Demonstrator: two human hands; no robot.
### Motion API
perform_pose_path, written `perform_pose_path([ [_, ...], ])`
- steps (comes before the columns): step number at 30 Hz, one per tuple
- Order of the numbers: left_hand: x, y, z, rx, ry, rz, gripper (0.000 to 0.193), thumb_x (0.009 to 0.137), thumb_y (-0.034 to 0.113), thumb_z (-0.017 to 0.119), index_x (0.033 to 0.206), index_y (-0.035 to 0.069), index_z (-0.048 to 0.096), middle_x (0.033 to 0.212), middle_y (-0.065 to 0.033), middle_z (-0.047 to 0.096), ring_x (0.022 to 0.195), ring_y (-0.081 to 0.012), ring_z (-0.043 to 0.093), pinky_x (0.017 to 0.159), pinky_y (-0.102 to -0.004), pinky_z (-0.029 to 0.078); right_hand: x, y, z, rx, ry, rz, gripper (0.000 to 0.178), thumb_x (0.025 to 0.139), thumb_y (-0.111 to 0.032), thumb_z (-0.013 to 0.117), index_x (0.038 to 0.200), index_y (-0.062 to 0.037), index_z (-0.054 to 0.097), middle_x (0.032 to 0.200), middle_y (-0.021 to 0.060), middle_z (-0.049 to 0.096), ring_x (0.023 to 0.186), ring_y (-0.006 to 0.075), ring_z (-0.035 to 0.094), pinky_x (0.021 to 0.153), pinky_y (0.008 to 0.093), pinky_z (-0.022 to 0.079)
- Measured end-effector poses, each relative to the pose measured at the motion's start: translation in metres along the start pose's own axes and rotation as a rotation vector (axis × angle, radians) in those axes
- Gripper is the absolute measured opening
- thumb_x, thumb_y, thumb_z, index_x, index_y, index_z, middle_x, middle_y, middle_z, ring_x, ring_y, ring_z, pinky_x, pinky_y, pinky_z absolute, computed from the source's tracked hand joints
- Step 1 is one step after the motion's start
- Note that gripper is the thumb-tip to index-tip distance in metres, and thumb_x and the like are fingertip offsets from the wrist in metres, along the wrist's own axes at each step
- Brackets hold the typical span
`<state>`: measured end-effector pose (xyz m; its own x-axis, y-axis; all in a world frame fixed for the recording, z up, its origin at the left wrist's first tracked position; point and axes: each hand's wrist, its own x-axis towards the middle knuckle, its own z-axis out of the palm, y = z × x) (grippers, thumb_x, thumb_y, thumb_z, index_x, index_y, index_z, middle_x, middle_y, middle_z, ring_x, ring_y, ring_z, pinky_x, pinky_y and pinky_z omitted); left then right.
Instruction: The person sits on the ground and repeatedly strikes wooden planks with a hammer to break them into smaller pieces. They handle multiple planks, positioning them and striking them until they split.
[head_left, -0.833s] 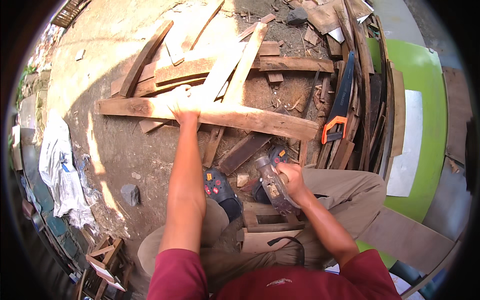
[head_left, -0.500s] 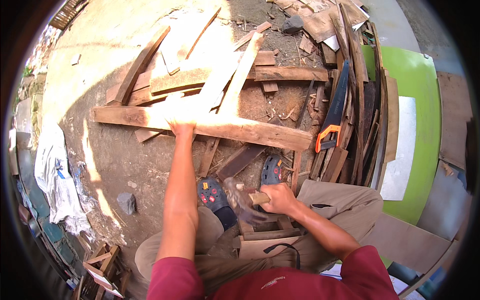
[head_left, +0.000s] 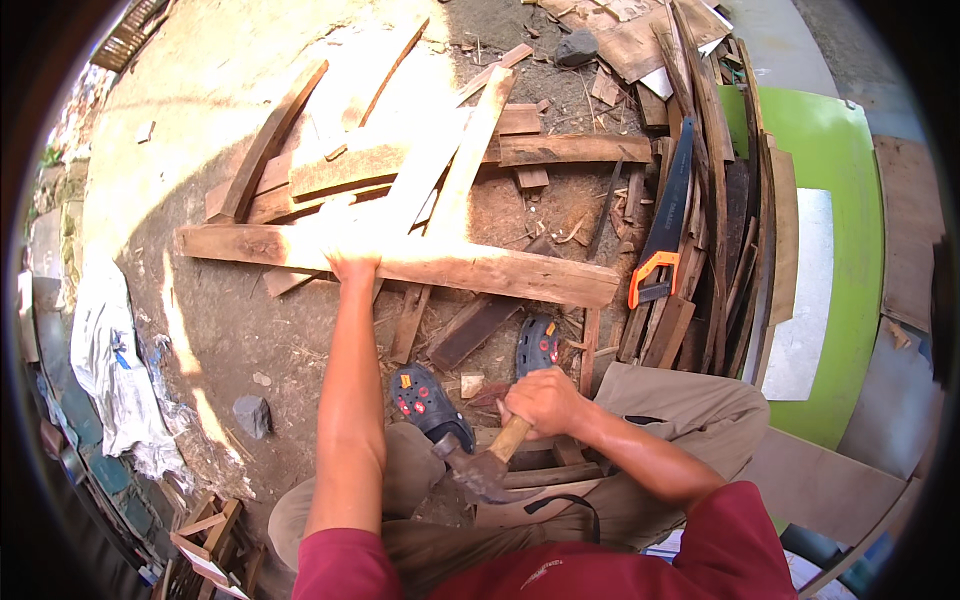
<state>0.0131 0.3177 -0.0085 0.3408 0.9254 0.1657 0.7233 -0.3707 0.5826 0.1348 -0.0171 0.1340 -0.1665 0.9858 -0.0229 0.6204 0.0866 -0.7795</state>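
A long wooden plank [head_left: 480,268] lies crosswise ahead of my feet. My left hand [head_left: 345,245] grips it left of its middle; strong sunlight washes out the fingers. A pale plank [head_left: 478,150] runs away from it on the far side, and a sunlit board lies beside that one. My right hand [head_left: 545,403] is closed around the wooden handle of a hammer [head_left: 482,474]. The hammer's metal head points down and left, over the small wooden pieces between my legs, apart from the plank.
Several boards [head_left: 375,168] lie stacked beyond the plank. To the right, a handsaw [head_left: 665,225] with an orange handle rests on a pile of wood strips [head_left: 715,200], next to a green panel [head_left: 840,250]. On the left are a white cloth [head_left: 105,350] and a grey stone [head_left: 252,416].
The hammer head has swung from up near my left shoe down toward my lap, its handle now slanting down. My left hand stays on the plank.
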Motion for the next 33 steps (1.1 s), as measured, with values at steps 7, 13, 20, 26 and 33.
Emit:
perform_pose_path([
  [7,-0.008,0.002,-0.003,0.202,-0.029,0.012,0.037,0.083,0.022,0.064,0.115,0.005,0.063,0.119,-0.0162,0.062,0.115,-0.0340,0.055,0.103,-0.0461,0.038,-0.028,0.035,0.007,-0.058,-0.008,0.787,0.022,0.078,-0.026,0.071,0.083,-0.0044,0.068,0.073,0.0215,0.068,0.074,0.0394,0.069,0.066,0.0482,0.056],
  [13,-0.003,-0.006,0.005,0.123,0.130,0.113,0.033,0.082,0.020,0.064,0.111,0.004,0.065,0.114,-0.0164,0.064,0.114,-0.0346,0.055,0.102,-0.0451,0.039,-0.021,0.065,0.015,0.041,0.070,0.289,0.025,0.068,-0.024,0.075,0.084,-0.0061,0.065,0.075,0.0147,0.069,0.070,0.0357,0.068,0.063,0.0445,0.056],
  [20,-0.008,-0.011,0.002,0.188,0.046,0.022,0.035,0.083,0.023,0.064,0.113,0.006,0.065,0.117,-0.0140,0.065,0.117,-0.0333,0.055,0.106,-0.0455,0.036,-0.026,0.034,0.002,0.009,-0.038,0.627,0.024,0.073,-0.023,0.075,0.084,-0.0046,0.064,0.076,0.0193,0.068,0.073,0.0384,0.069,0.066,0.0469,0.056],
  [26,-0.006,0.010,-0.008,0.145,0.033,0.099,0.034,0.084,0.022,0.063,0.114,0.005,0.066,0.115,-0.0151,0.066,0.115,-0.0329,0.056,0.105,-0.0458,0.037,-0.036,0.092,0.023,0.137,0.113,0.252,0.022,0.069,-0.023,0.075,0.083,-0.0085,0.066,0.075,0.0119,0.068,0.068,0.0333,0.069,0.062,0.0426,0.056],
  [33,-0.003,0.001,-0.006,0.064,0.019,0.012,0.035,0.085,0.024,0.064,0.115,0.006,0.064,0.117,-0.0150,0.064,0.115,-0.0336,0.054,0.104,-0.0458,0.038,-0.029,0.027,0.008,0.053,0.121,0.576,0.022,0.072,-0.023,0.074,0.083,-0.0051,0.066,0.073,0.0190,0.067,0.071,0.0407,0.067,0.066,0.0489,0.055],
])
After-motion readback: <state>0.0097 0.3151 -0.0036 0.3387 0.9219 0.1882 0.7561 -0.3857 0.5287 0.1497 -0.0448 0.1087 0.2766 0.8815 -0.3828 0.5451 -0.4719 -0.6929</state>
